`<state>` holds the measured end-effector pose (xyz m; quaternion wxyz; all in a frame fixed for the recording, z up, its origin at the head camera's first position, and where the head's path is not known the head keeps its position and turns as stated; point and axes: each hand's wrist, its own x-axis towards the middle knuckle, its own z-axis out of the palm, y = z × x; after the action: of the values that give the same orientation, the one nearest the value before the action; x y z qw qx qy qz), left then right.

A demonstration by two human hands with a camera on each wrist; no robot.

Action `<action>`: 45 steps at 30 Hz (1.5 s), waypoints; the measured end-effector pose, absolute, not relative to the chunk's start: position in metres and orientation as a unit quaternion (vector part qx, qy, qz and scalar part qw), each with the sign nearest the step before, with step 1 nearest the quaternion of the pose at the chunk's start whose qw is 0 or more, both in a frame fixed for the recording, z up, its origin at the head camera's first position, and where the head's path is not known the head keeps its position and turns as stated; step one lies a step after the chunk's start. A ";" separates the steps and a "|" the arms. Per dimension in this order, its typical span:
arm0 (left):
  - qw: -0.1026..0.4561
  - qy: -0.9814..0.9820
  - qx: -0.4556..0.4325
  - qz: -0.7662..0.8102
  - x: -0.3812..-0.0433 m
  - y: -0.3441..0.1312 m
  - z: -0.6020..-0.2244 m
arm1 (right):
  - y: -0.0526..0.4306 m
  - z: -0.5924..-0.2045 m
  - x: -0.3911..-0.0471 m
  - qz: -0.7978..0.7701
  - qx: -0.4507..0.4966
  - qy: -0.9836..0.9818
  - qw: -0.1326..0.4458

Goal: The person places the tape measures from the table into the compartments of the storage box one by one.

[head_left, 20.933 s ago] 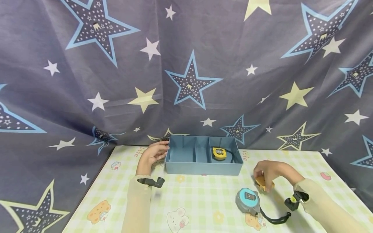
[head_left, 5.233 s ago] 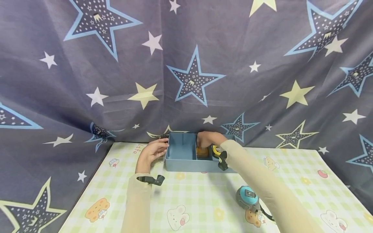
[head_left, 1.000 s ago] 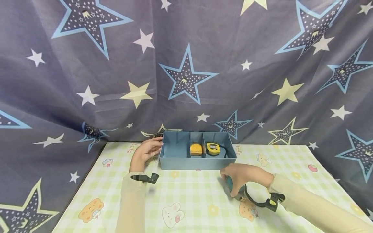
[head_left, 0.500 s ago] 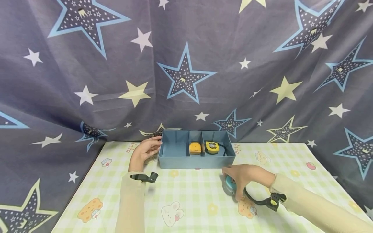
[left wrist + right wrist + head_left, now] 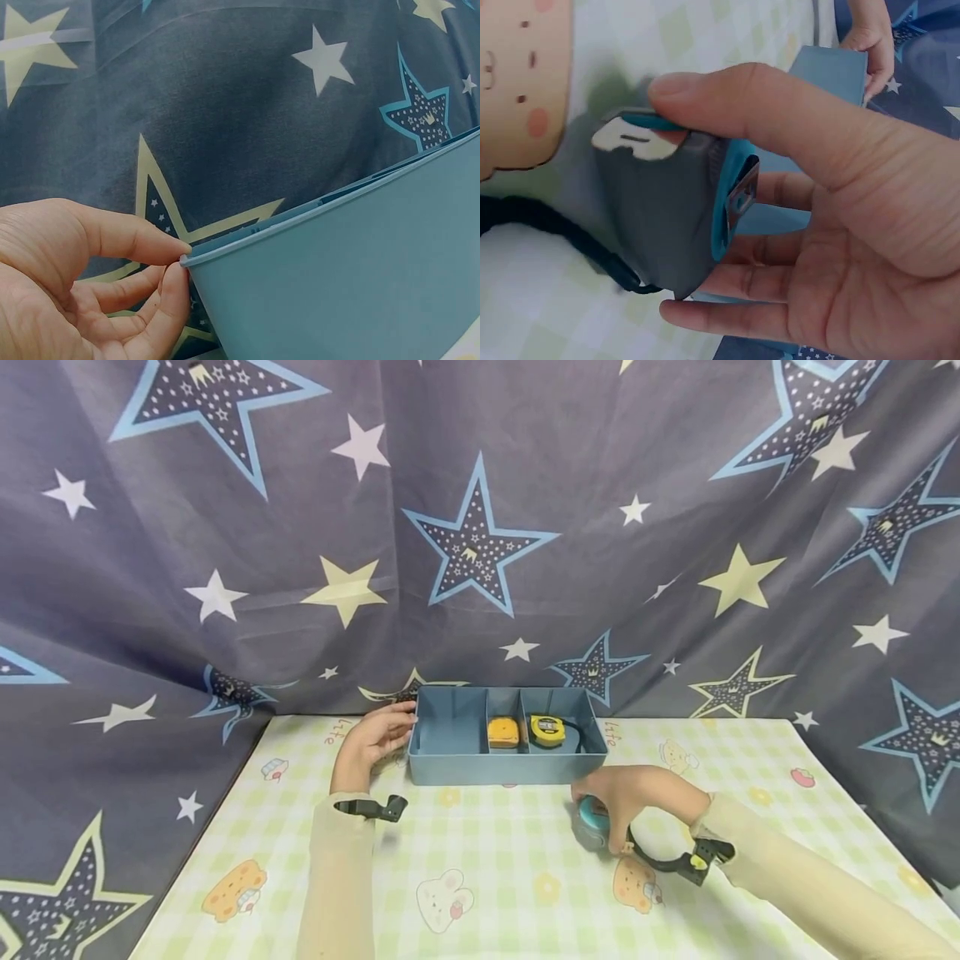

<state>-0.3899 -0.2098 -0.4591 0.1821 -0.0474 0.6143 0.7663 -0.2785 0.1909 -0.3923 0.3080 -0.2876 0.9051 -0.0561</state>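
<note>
My right hand [image 5: 630, 797] grips a teal and grey tape measure [image 5: 656, 217] over the cloth, in front of the box's right end. Its thumb lies on one side and fingers on the other, and a black wrist strap [image 5: 555, 225] trails from it. My left hand [image 5: 375, 739] pinches the left rim of a blue-grey divided box [image 5: 337, 277] between thumb and fingers. Inside the box, a yellow tape measure [image 5: 548, 732] with a dark strap lies in the right compartment. A small orange rounded case [image 5: 503, 732] sits in the narrow middle compartment, and the left one holds nothing.
The table has a green-checked cloth [image 5: 480, 827] printed with cartoon figures. Behind the box hangs a dark star-patterned curtain [image 5: 450, 652], close to its back wall. Each wrist wears a black camera mount [image 5: 371, 808].
Since the oldest frame, the orange case went from my right hand on the table into the middle compartment. The right hand now holds the teal tape measure. The left hand stays at the box.
</note>
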 end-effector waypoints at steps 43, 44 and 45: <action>0.174 0.608 -0.045 0.773 -0.383 -0.209 -0.457 | 0.174 -0.379 -0.288 -0.184 -0.407 0.872 0.199; 0.173 0.607 -0.044 0.774 -0.383 -0.208 -0.458 | 0.173 -0.377 -0.288 -0.188 -0.410 0.871 0.192; 0.171 0.607 -0.044 0.775 -0.384 -0.209 -0.458 | 0.172 -0.374 -0.287 -0.192 -0.413 0.871 0.184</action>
<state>-0.3839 -0.2085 -0.4581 0.1714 -0.0440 0.6071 0.7746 -0.2875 0.1717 -0.3743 0.1844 -0.4130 0.8709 -0.1923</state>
